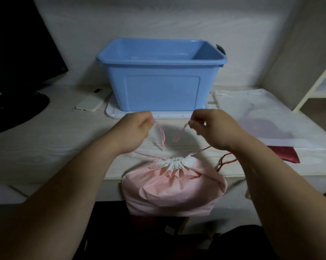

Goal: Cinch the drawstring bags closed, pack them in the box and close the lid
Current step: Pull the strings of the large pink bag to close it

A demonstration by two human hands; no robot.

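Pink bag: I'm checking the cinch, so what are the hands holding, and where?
The left hand and right hand each pinch one drawstring of the pink bag, away from its gathered neck.

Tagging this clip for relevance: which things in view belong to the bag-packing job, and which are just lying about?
Job: pink bag, cords pinched by left hand and right hand, blue box, white lid beneath it, white bag, red bag partly under that.
Lying about: white phone, monitor, shelf.
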